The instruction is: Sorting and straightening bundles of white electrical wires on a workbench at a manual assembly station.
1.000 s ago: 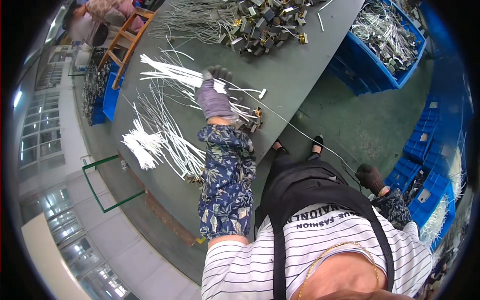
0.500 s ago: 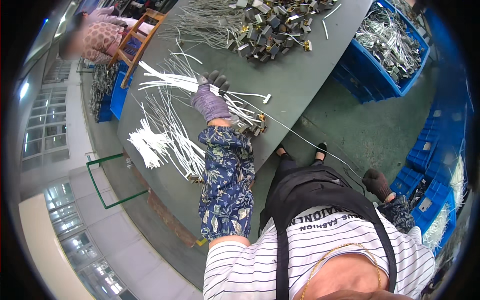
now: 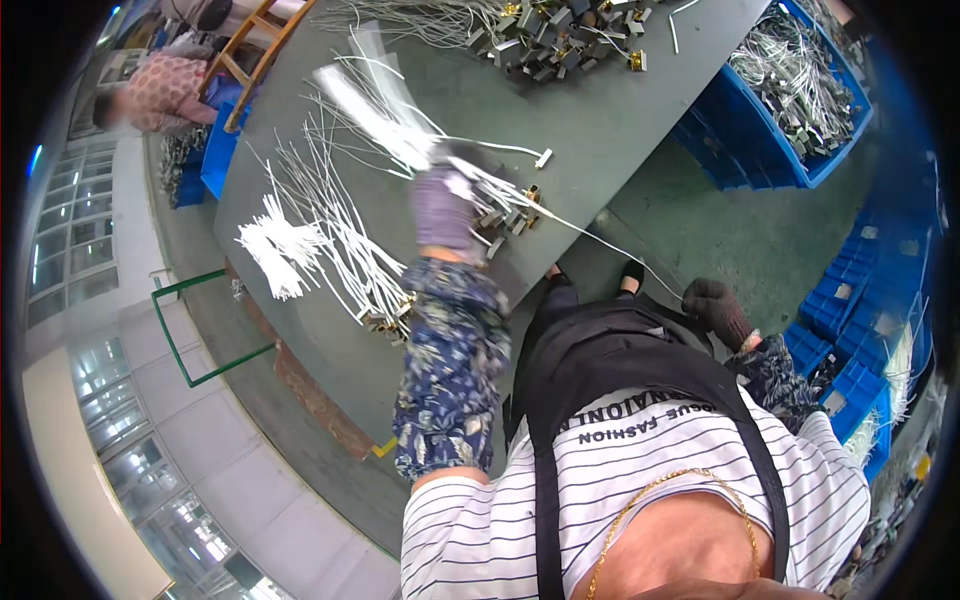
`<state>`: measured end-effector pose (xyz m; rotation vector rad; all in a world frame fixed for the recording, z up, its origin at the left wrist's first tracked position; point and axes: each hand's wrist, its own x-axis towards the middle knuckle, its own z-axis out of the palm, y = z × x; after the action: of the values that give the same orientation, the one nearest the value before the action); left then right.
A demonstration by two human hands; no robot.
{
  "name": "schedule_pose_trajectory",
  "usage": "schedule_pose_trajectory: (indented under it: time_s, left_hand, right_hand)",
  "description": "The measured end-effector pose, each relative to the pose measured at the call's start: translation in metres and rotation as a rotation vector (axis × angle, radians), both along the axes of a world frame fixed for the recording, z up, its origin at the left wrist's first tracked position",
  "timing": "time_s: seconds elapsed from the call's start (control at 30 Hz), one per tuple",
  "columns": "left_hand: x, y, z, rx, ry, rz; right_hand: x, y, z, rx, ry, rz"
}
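My left hand (image 3: 445, 212), in a purple-grey glove, is over the table, blurred by motion. Its fingers are closed around a bundle of white wires (image 3: 385, 125), whose far ends are smeared too. Small metal-cased parts (image 3: 508, 218) lie at the near ends of these wires, beside the hand. A thin white wire (image 3: 610, 245) runs from there past the table edge to my right hand (image 3: 716, 310). That hand, dark-gloved and in a fist beside my apron, grips the wire's end. A small white connector (image 3: 543, 158) lies right of the bundle.
Left of my hand lies another batch of white wires (image 3: 345, 255) with metal parts. A heap of metal parts (image 3: 570, 40) covers the table's far side. Blue bins (image 3: 745, 135) of wired parts stand at right. Another person (image 3: 165, 90) is at far left, near a wooden ladder (image 3: 265, 50).
The wire bundle has swung away from me and blurred as my left hand moved. My right hand has come closer to my body with the thin wire. The whole view has shifted slightly.
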<state>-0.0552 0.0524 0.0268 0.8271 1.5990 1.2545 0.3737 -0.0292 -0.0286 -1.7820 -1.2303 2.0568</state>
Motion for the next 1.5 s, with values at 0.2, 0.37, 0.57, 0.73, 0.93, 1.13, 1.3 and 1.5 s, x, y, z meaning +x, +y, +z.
schedule_pose_trajectory:
  time_s: [0.2, 0.37, 0.57, 0.73, 0.93, 1.13, 1.3, 1.5]
  left_hand:
    - [0.042, 0.001, 0.042, -0.069, -0.273, 0.133]
    - [0.053, -0.019, -0.041, -0.070, 0.074, 0.050]
    - [0.000, 0.000, -0.009, -0.113, -0.144, 0.232]
    - [0.008, 0.000, 0.000, -0.098, -0.100, 0.203]
    - [0.046, 0.007, 0.009, -0.001, -0.272, 0.153]
    - [0.103, 0.046, 0.016, -0.058, -0.636, 0.017]
    - [0.107, 0.067, -0.028, 0.102, -1.024, -0.066]
    - [0.122, 0.079, -0.033, -0.124, -0.201, 0.393]
  right_hand:
    - [-0.069, 0.035, 0.005, 0.030, 0.184, -0.275]
    - [-0.207, 0.090, 0.044, 0.516, 0.197, -0.036]
    - [-0.230, 0.145, 0.083, 0.980, 0.021, 0.173]
    - [-0.258, 0.238, 0.100, 1.315, -0.388, 0.379]
    - [-0.213, 0.203, 0.054, 0.969, 0.048, 0.268]
    - [-0.167, 0.107, 0.075, 0.318, 0.452, -0.182]
    - [-0.068, 0.026, 0.069, 0.133, 0.579, -0.374]
    - [0.079, -0.078, -0.009, -0.088, -0.206, -0.264]
